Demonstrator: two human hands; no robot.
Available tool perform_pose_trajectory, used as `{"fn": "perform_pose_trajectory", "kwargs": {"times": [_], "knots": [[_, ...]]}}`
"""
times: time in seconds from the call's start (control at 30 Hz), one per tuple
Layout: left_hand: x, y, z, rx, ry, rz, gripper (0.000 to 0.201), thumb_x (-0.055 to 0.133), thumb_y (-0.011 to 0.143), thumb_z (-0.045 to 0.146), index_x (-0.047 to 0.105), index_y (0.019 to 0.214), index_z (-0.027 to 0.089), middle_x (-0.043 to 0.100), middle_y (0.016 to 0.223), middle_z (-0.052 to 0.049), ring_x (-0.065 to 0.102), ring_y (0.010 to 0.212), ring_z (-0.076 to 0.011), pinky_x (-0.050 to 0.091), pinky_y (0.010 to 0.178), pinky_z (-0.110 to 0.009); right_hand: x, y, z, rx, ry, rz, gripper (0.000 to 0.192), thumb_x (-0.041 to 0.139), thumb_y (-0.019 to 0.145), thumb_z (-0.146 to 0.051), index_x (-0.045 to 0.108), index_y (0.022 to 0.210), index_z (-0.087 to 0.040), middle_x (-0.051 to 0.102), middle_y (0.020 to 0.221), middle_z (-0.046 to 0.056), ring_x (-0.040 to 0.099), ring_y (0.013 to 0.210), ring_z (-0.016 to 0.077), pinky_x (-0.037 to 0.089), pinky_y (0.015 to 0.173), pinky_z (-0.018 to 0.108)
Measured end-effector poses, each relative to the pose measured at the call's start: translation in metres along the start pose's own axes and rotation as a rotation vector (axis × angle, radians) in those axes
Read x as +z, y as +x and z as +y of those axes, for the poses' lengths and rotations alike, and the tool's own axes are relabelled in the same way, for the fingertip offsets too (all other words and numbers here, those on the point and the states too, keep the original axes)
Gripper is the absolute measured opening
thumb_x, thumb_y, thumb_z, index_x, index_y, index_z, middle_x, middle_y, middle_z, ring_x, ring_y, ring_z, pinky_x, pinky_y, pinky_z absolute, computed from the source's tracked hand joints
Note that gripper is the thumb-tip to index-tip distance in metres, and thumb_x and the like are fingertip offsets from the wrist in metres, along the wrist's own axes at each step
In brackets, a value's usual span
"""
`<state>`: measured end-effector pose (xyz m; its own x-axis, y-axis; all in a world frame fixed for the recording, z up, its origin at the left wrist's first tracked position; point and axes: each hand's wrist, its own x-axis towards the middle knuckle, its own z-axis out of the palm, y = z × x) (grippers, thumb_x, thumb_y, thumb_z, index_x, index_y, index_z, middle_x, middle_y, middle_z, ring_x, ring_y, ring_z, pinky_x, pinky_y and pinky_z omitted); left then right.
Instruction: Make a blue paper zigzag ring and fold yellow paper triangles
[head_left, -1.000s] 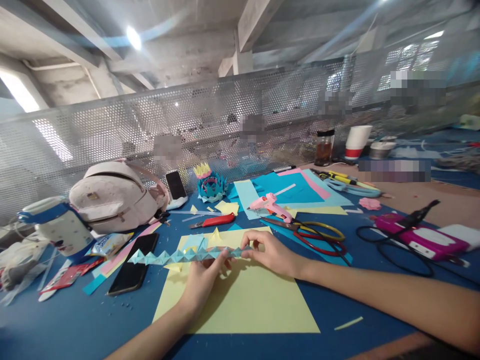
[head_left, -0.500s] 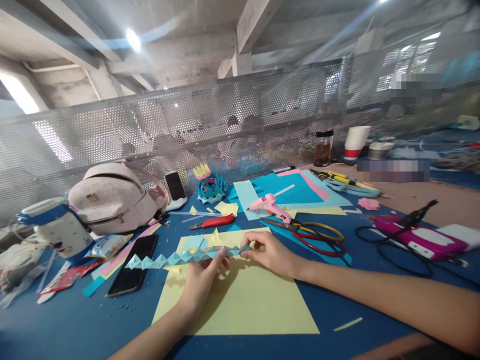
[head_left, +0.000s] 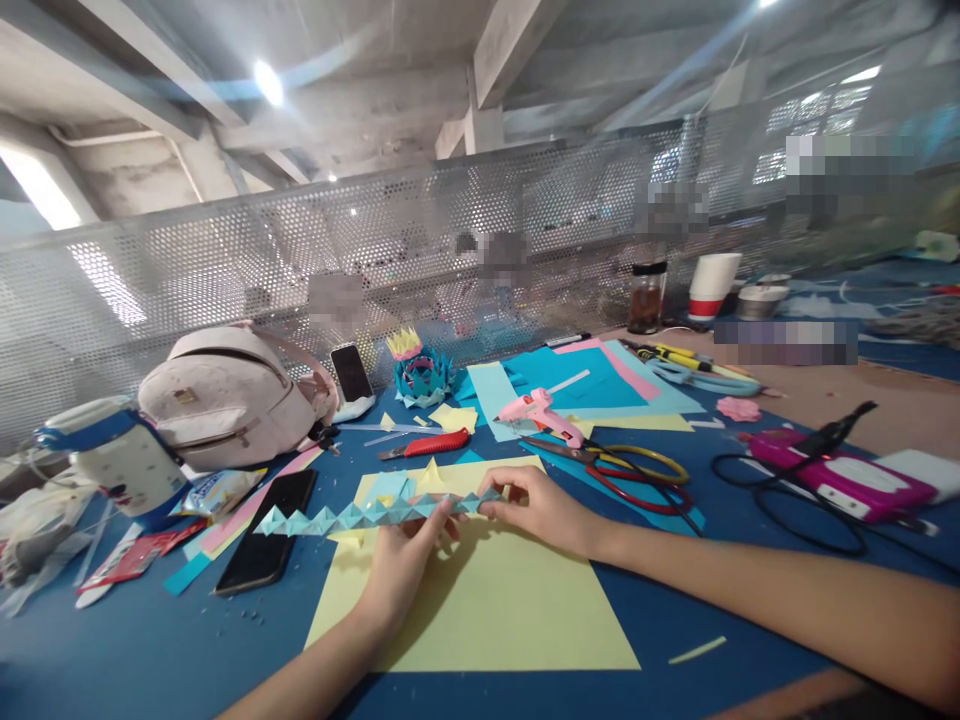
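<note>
A long light-blue folded paper strip (head_left: 352, 516) with a zigzag of small triangles is held above a yellow paper sheet (head_left: 495, 610). My left hand (head_left: 401, 565) pinches the strip from below near its right part. My right hand (head_left: 544, 508) pinches the strip's right end. The strip's left end hangs free over a black phone (head_left: 262, 545). Small yellow and blue paper scraps lie on the sheet just behind the strip.
Beyond the sheet lie a red utility knife (head_left: 429, 443), a pink glue gun (head_left: 536, 412), scissors (head_left: 622, 465) and coloured paper sheets (head_left: 592, 385). A blue paper flower (head_left: 421, 372), a standing phone (head_left: 351, 375) and a white backpack (head_left: 225, 395) are at the back; a pink device (head_left: 847, 480) with cable at right.
Almost nothing differs: both hands keep hold of the strip, and its left end has dipped and shifted only slightly.
</note>
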<state>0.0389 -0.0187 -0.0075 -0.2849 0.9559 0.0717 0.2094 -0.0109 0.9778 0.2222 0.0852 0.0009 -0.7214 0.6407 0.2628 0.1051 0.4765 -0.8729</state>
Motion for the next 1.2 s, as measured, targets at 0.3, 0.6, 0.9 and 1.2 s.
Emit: {"fn": "perform_pose_trajectory", "kwargs": {"times": [0.3,0.6,0.9,1.2], "knots": [[0.001,0.0,0.005,-0.035,0.001,0.02,0.048,0.067,0.078,0.063,0.068,0.063,0.017,0.068,0.067,-0.005,0.06,0.068,-0.0178,0.044,0.065,-0.026,0.001,0.0,0.002,0.037,-0.002,-0.013,0.033,0.066,0.085,-0.047,0.066,0.08,-0.014,0.051,0.062,-0.003,0.043,0.055,0.0098,0.03,0.049,0.021],[0.0,0.0,0.002,-0.031,-0.008,0.006,0.049,0.066,0.078,0.064,0.067,0.062,0.018,0.068,0.067,-0.006,0.06,0.067,-0.0178,0.045,0.066,-0.027,0.0,0.0,0.002,0.034,-0.013,-0.03,0.031,0.065,0.086,-0.044,0.066,0.079,-0.014,0.053,0.064,-0.002,0.043,0.056,0.0094,0.029,0.049,0.02],[0.0,0.001,0.0,-0.012,-0.007,0.0,0.049,0.067,0.079,0.063,0.068,0.064,0.017,0.068,0.066,-0.005,0.059,0.065,-0.0168,0.044,0.064,-0.026,0.0,-0.001,0.006,0.012,-0.018,-0.022,0.033,0.067,0.086,-0.047,0.067,0.084,-0.015,0.051,0.064,-0.003,0.043,0.056,0.0094,0.03,0.049,0.02],[0.004,-0.003,0.011,-0.072,-0.071,-0.09,0.063,0.066,0.072,0.076,0.066,0.059,0.014,0.064,0.054,-0.005,0.056,0.053,-0.0136,0.043,0.058,-0.024,0.0,0.001,0.004,0.013,-0.012,-0.017,0.038,0.068,0.084,-0.052,0.067,0.082,-0.015,0.056,0.065,-0.002,0.047,0.057,0.0107,0.033,0.051,0.021]]}}
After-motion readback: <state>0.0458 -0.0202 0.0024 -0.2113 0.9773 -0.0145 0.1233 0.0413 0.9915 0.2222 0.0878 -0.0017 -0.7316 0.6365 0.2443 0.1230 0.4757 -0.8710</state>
